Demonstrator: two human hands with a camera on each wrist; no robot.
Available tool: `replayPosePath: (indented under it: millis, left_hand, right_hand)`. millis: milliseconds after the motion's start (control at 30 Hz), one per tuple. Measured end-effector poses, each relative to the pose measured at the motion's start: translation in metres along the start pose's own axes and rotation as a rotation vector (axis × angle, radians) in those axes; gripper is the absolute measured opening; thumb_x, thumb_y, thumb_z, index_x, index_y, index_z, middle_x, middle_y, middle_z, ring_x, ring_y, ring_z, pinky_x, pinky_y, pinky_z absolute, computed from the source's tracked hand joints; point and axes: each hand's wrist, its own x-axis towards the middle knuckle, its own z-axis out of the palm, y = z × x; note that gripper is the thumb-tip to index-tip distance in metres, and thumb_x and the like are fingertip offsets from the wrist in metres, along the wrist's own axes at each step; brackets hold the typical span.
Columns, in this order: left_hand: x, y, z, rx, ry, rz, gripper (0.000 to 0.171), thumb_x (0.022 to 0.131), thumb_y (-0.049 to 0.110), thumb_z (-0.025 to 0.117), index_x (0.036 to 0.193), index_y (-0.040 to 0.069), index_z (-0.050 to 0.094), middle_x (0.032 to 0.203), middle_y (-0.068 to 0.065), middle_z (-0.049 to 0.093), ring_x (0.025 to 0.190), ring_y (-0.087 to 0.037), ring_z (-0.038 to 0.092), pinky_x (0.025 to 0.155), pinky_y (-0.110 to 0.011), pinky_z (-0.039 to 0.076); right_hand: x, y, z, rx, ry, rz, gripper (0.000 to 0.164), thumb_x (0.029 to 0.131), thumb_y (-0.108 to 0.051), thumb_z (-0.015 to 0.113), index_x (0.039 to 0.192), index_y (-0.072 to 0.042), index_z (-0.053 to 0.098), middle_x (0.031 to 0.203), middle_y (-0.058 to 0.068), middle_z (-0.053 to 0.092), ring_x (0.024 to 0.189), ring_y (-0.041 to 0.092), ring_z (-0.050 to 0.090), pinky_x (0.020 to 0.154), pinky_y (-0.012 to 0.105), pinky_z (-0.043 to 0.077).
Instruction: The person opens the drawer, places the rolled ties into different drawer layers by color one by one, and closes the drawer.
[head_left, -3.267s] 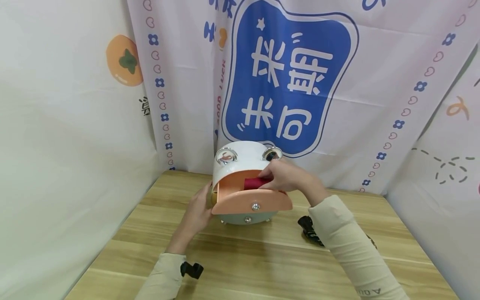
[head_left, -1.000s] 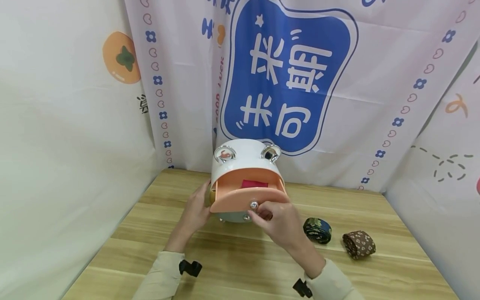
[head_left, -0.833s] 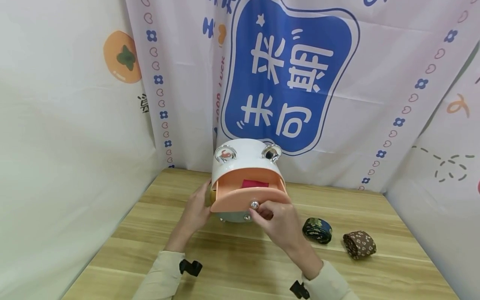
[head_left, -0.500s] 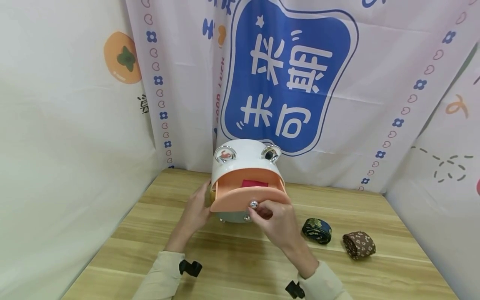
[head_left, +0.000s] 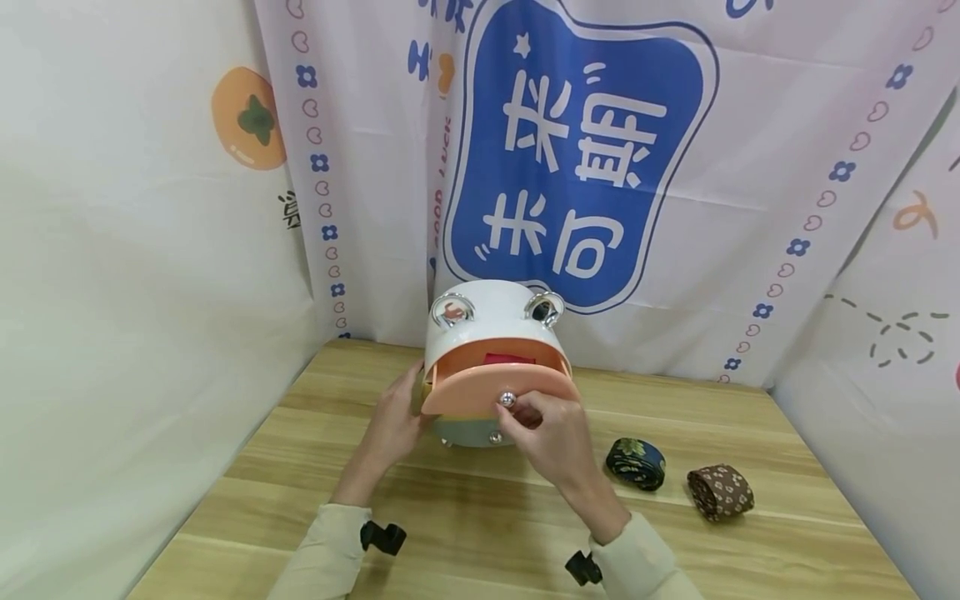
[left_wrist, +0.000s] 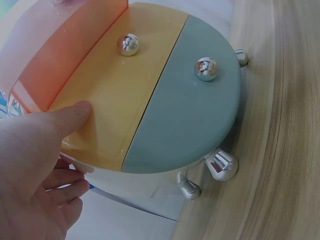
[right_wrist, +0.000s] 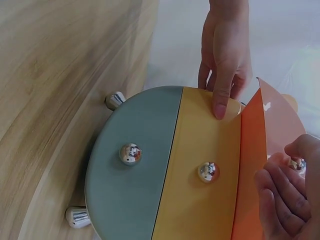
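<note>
Now the curled right hand [head_left: 553, 433] pinches the top silver knob [head_left: 507, 400].

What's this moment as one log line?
left hand: grips three-drawer cabinet; right hand: pinches silver knob; orange drawer: partly open; red item: inside

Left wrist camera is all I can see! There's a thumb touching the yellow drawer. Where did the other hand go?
Observer: The right hand is pinching the silver knob on the orange drawer.

Operator: Ooh! Is anything inside that drawer?

Observer: Yes, the head view shows a red thing in there, but the drawer front hides most of it, so I can't tell what it is.

Operator: Anything else lying around?

Observer: A dark leafy roll and a brown flowery roll lie on the wooden table, on the right-hand side.
</note>
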Motion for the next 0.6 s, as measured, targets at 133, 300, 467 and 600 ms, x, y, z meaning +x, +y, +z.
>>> replayPosePath:
  millis: [133,300,467,600]
  left_hand:
    - [-0.001,0.001,0.0,-0.011,0.0,0.001,0.076,0.088,0.029,0.072,0.151,0.013,0.032,0.149,-0.013,0.046,0.137,-0.034,0.045,0.112,-0.053,0.039]
    - [0.0,0.002,-0.001,-0.029,0.0,0.006,0.077,0.087,0.034,0.072,0.151,0.017,0.032,0.15,-0.01,0.045,0.138,-0.033,0.044,0.112,-0.054,0.04]
    - [0.0,0.003,0.0,-0.015,-0.003,-0.011,0.078,0.087,0.048,0.067,0.151,0.019,0.032,0.152,-0.008,0.043,0.139,-0.032,0.042,0.112,-0.055,0.038]
    - [0.0,0.004,0.0,-0.011,-0.01,-0.026,0.08,0.086,0.057,0.061,0.151,0.021,0.032,0.153,-0.006,0.042,0.14,-0.031,0.041,0.112,-0.057,0.038]
  right_hand:
    - [0.004,0.003,0.002,0.008,-0.013,0.014,0.019,0.081,-0.029,0.077,0.068,-0.02,0.066,0.06,-0.012,0.063,0.054,-0.003,0.054,0.051,0.011,0.047]
    - [0.007,0.007,0.005,0.03,-0.033,0.044,0.019,0.083,-0.03,0.075,0.069,-0.022,0.065,0.061,-0.012,0.062,0.054,-0.002,0.054,0.051,0.013,0.047]
    - [0.011,0.011,0.009,0.034,-0.033,0.049,0.019,0.082,-0.029,0.076,0.069,-0.021,0.065,0.061,-0.012,0.062,0.054,-0.001,0.055,0.051,0.014,0.048]
    - [0.013,0.014,0.012,0.042,-0.031,0.055,0.019,0.082,-0.029,0.076,0.069,-0.02,0.066,0.061,-0.011,0.063,0.055,-0.001,0.055,0.052,0.015,0.049]
